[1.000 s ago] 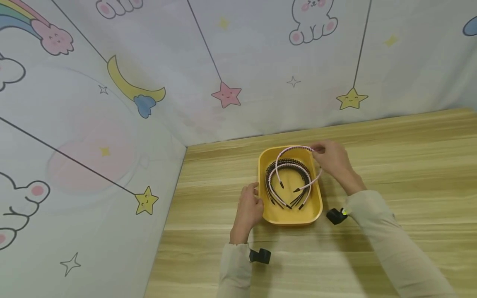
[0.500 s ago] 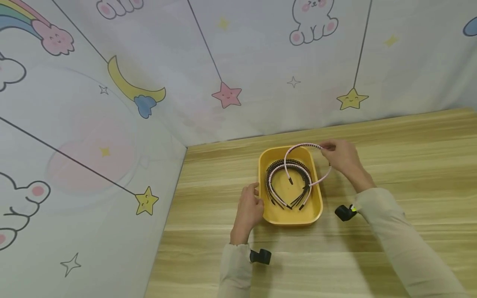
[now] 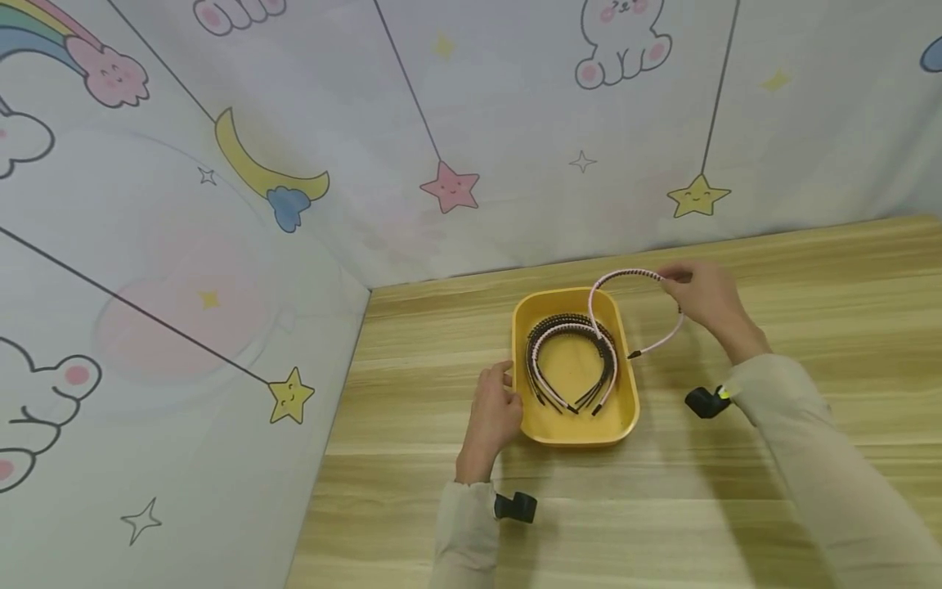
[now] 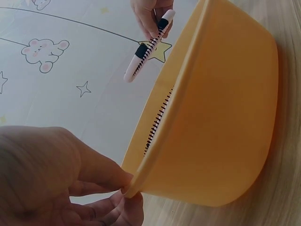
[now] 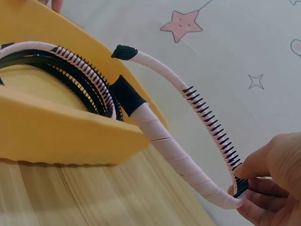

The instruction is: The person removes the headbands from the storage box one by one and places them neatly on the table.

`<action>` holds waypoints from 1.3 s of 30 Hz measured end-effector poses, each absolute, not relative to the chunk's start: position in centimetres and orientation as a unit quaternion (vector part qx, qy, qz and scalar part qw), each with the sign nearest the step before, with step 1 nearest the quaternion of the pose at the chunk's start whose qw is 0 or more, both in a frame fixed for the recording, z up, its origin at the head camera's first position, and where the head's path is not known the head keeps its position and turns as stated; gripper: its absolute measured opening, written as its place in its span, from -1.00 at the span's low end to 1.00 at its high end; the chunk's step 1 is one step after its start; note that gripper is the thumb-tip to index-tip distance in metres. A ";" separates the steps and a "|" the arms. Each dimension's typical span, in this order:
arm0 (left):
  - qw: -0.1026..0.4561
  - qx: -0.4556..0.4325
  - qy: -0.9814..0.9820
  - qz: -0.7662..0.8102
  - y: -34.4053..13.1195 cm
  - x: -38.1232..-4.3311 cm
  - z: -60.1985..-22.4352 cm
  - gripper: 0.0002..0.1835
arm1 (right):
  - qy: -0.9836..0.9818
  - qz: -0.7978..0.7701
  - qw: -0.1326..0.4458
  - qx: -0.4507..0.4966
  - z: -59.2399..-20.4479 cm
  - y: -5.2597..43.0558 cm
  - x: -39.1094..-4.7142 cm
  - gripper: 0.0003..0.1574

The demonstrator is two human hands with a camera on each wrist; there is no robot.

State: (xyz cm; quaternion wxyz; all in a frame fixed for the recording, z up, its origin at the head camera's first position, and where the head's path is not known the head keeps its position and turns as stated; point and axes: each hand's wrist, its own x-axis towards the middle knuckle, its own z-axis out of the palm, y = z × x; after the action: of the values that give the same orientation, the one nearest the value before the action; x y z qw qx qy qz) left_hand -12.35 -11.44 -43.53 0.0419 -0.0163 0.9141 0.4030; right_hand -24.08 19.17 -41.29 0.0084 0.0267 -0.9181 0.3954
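My right hand (image 3: 705,301) pinches a pale pink headband (image 3: 624,272) with dark teeth and black tips, between thumb and fingers. In the right wrist view this pink headband (image 5: 181,165) hangs in the air beside the yellow plastic bin (image 5: 70,141), its black ends pointing toward the bin. My left hand (image 3: 493,413) holds the rim at the near left side of the bin (image 3: 574,431); in the left wrist view its thumb and fingers pinch that rim (image 4: 136,186). Inside the bin lie several nested headbands (image 3: 567,327), one pink on top and darker ones around it.
The bin stands on a wood-grain table (image 3: 412,384). A white cloth with cartoon prints (image 3: 515,164) hangs behind the table, and another printed panel (image 3: 184,327) borders its left side. Black wrist cameras (image 3: 515,507) jut from both sleeves.
My right hand has moved right and slightly away from me, carrying the pink headband from over the bin to beyond its right rim. My left hand stays on the rim.
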 end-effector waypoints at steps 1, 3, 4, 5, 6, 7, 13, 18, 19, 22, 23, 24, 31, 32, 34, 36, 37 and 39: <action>0.041 -0.016 0.914 0.402 -11.4 -12.4 -43.5 -0.50 | -0.918 0.396 0.009 0.028 -41.3 19.4 -24.2 -0.62; 0.040 -0.015 0.914 0.403 -11.4 -12.4 -43.5 -0.50 | -0.916 0.400 0.006 0.027 -41.4 19.8 -24.3 -0.62; 0.039 -0.014 0.914 0.403 -11.4 -12.4 -43.5 -0.50 | -0.916 0.401 0.004 0.027 -41.5 20.0 -24.4 -0.61; 0.039 -0.013 0.914 0.403 -11.4 -12.4 -43.5 -0.50 | -0.916 0.401 0.000 0.026 -41.7 20.2 -24.5 -0.60; 0.039 -0.013 0.914 0.403 -11.4 -12.4 -43.5 -0.50 | -0.915 0.402 -0.003 0.025 -41.8 20.4 -24.6 -0.60; 0.038 -0.013 0.915 0.403 -11.4 -12.4 -43.5 -0.50 | -0.914 0.405 -0.007 0.024 -41.9 20.6 -24.6 -0.59; 0.038 -0.018 0.916 0.400 -11.5 -12.4 -43.5 -0.50 | -0.914 0.405 -0.019 0.024 -42.8 21.5 -25.1 -0.58; 0.036 -0.019 0.915 0.400 -11.4 -12.4 -43.5 -0.49 | -0.914 0.404 -0.024 0.017 -43.2 22.0 -25.4 -0.57; 0.036 -0.019 0.916 0.399 -11.4 -12.4 -43.5 -0.49 | -0.914 0.405 -0.027 0.016 -43.3 22.2 -25.5 -0.57; 0.036 -0.020 0.917 0.397 -11.4 -12.4 -43.5 -0.50 | -0.910 0.413 -0.036 0.012 -43.5 22.7 -25.6 -0.57; 0.037 -0.020 0.917 0.396 -11.4 -12.4 -43.5 -0.50 | -0.909 0.416 -0.038 0.010 -43.6 22.9 -25.6 -0.57; 0.037 -0.021 0.917 0.396 -11.4 -12.4 -43.5 -0.50 | -0.908 0.416 -0.038 0.010 -43.7 23.1 -25.7 -0.57; 0.039 -0.024 0.917 0.397 -11.4 -12.4 -43.5 -0.50 | -0.914 0.403 -0.037 0.008 -44.3 23.8 -26.3 -0.60; 0.038 -0.024 0.917 0.397 -11.4 -12.4 -43.5 -0.50 | -0.914 0.404 -0.038 0.009 -44.5 23.8 -26.4 -0.60; 0.037 -0.025 0.917 0.397 -11.3 -12.4 -43.5 -0.50 | -0.914 0.403 -0.037 0.011 -44.8 23.9 -26.5 -0.61; 0.038 -0.026 0.916 0.397 -11.3 -12.4 -43.5 -0.50 | -0.916 0.399 -0.038 0.015 -45.2 24.0 -26.6 -0.61; 0.040 -0.028 0.916 0.399 -11.3 -12.4 -43.6 -0.50 | -0.916 0.399 -0.038 0.015 -45.4 24.0 -26.6 -0.61; 0.041 -0.028 0.915 0.400 -11.3 -12.4 -43.6 -0.50 | -0.914 0.403 -0.043 0.017 -45.9 24.2 -26.5 -0.60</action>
State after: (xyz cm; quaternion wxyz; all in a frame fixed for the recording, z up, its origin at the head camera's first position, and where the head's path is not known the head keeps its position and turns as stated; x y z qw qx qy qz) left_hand -12.36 -11.32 -43.62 0.0414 -0.0277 0.9153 0.3997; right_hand -26.49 24.16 -45.86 -0.0429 0.0173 -0.9141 0.4028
